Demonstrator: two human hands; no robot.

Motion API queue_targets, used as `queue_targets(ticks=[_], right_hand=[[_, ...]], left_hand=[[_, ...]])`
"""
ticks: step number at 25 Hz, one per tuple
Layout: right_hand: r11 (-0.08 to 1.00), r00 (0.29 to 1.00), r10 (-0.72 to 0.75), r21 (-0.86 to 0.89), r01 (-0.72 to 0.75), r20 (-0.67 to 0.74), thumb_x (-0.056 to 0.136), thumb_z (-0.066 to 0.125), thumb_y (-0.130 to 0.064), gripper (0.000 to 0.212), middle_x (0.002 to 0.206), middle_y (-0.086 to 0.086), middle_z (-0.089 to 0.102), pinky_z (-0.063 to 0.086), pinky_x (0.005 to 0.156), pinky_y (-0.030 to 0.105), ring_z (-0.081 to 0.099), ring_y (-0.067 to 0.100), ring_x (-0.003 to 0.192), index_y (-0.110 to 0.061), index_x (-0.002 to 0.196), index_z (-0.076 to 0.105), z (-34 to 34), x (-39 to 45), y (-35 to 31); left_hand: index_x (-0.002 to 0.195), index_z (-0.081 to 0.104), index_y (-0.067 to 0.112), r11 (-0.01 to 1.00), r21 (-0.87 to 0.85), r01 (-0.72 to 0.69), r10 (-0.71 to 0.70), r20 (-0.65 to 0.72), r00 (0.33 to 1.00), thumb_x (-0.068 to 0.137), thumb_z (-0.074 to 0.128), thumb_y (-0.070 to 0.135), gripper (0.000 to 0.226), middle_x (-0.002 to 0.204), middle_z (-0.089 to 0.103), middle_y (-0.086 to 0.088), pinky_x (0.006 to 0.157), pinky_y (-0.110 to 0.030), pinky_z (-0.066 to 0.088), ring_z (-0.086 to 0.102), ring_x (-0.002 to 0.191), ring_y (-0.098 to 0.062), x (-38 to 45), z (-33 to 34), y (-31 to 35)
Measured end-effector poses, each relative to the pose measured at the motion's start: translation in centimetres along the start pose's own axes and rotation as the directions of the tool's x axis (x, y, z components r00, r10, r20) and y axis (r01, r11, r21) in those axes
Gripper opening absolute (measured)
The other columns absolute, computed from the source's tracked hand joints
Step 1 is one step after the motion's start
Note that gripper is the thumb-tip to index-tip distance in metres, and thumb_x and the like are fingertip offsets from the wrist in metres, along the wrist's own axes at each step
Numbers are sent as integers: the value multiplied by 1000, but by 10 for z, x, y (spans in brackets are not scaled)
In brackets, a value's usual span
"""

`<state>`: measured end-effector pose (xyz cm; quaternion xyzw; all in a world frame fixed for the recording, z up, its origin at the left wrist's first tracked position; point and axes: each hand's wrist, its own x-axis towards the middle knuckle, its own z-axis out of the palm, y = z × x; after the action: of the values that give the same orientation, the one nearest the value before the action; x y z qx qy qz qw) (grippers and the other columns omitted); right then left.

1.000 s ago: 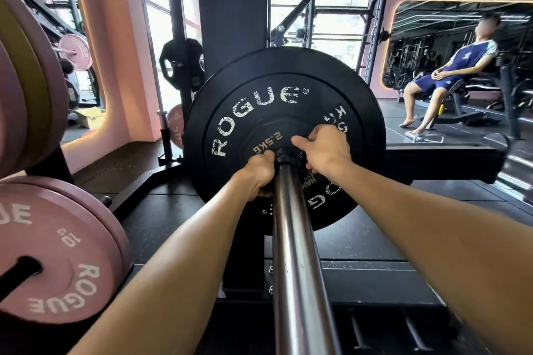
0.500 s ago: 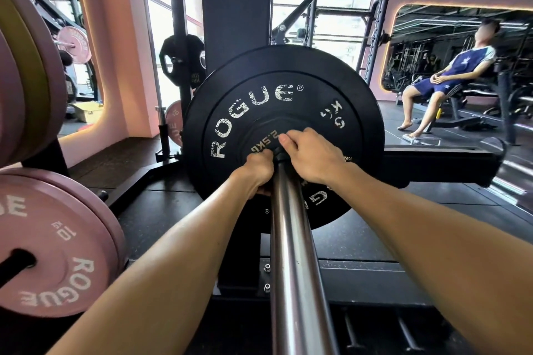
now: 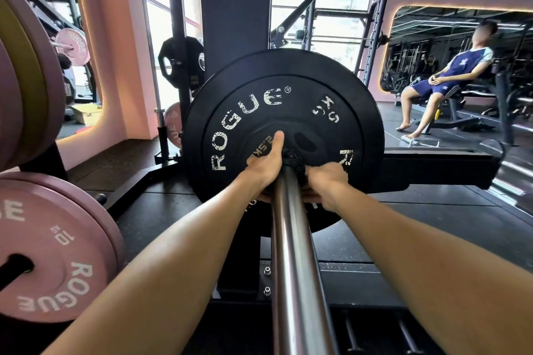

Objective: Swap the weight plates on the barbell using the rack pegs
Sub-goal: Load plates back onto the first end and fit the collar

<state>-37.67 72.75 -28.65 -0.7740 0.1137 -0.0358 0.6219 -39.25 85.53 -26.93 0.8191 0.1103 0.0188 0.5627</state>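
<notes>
At the far end of the barbell sleeve (image 3: pixel 291 239), both hands work at the hub of the plates. The left hand (image 3: pixel 264 167) grips the small 2.5 kg plate (image 3: pixel 288 138) from the left, thumb laid up across its face and fingers curled under its lower edge. The right hand (image 3: pixel 326 181) grips on the right of the bar, fingers wrapped low around the same plate or the dark collar-like piece (image 3: pixel 291 157) on the shaft; I cannot tell which. Behind sits the black 5 kg bumper plate (image 3: pixel 288 101), upright on the sleeve. The step looks like stripping the small plate. Next comes a straight, level pull toward the near end, both hands even so it does not bind. Near left, pink 10 kg plates (image 3: pixel 52 253) hang on a rack peg (image 3: pixel 11 272).
</notes>
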Motion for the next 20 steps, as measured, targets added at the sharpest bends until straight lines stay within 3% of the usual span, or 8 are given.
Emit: queue_targets(ticks=[2, 5, 9, 12, 16, 18, 20], right_hand=[[993, 998, 65, 101, -68, 26, 87, 70, -21, 32, 109, 23, 68, 59, 77, 50, 68, 38, 95, 4, 108, 67, 5, 3, 8], [981, 996, 73, 176, -82, 53, 87, 68, -5, 17, 106, 24, 69, 58, 60, 41, 69, 34, 86, 3, 101, 66, 5, 10, 9], [990, 999, 52, 129, -52, 10, 81, 72, -2, 30, 108, 26, 68, 59, 75, 50, 69, 39, 94, 7, 108, 65, 5, 14, 6], [994, 999, 38, 103, -37, -4, 77, 76, -6, 37, 111, 27, 67, 56, 85, 53, 67, 41, 99, 8, 109, 65, 8, 16, 8], [994, 999, 34, 105, -31, -20, 77, 76, -6, 35, 110, 27, 67, 56, 85, 53, 67, 41, 97, 8, 107, 65, 8, 17, 8], [995, 999, 11, 96, -7, -36, 79, 73, -7, 26, 105, 24, 68, 57, 82, 52, 68, 39, 92, 6, 101, 67, 7, 13, 8], [997, 995, -70, 19, 72, -77, 84, 69, -12, 9, 97, 17, 70, 59, 80, 48, 69, 32, 83, -5, 88, 70, 6, 0, 6]], left_hand=[[153, 30, 7, 999, -43, 16, -16, -6, 1000, 84, 27, 81, 101, 154, 35, -11, 114, -42, 30, 39, 137, -29, 4, 2, -4], [145, 41, 9, 985, -172, 12, -13, -4, 1000, 84, 38, 71, 87, 139, 49, -9, 106, -42, 40, 49, 123, -28, 10, 3, -5], [137, 49, 9, 948, -318, 22, -36, -38, 999, 88, 47, 60, 71, 116, 62, -7, 69, -29, 44, 60, 99, -24, 9, 8, -8], [140, 44, 7, 951, -305, -42, 10, -107, 994, 94, 46, 54, 65, 118, 57, -4, 80, -29, 39, 54, 101, -25, 12, 10, -13], [146, 39, 11, 957, -291, 11, -15, -13, 1000, 92, 44, 61, 73, 137, 55, -12, 105, -45, 44, 54, 123, -33, 12, 3, -13], [144, 42, 11, 963, -265, 43, -43, 6, 999, 91, 44, 62, 73, 136, 57, -14, 97, -47, 51, 58, 119, -34, 15, 1, -13], [136, 51, 11, 972, -219, 84, -75, 47, 996, 91, 44, 63, 69, 126, 62, -14, 75, -43, 58, 65, 103, -33, 10, -3, -7]])
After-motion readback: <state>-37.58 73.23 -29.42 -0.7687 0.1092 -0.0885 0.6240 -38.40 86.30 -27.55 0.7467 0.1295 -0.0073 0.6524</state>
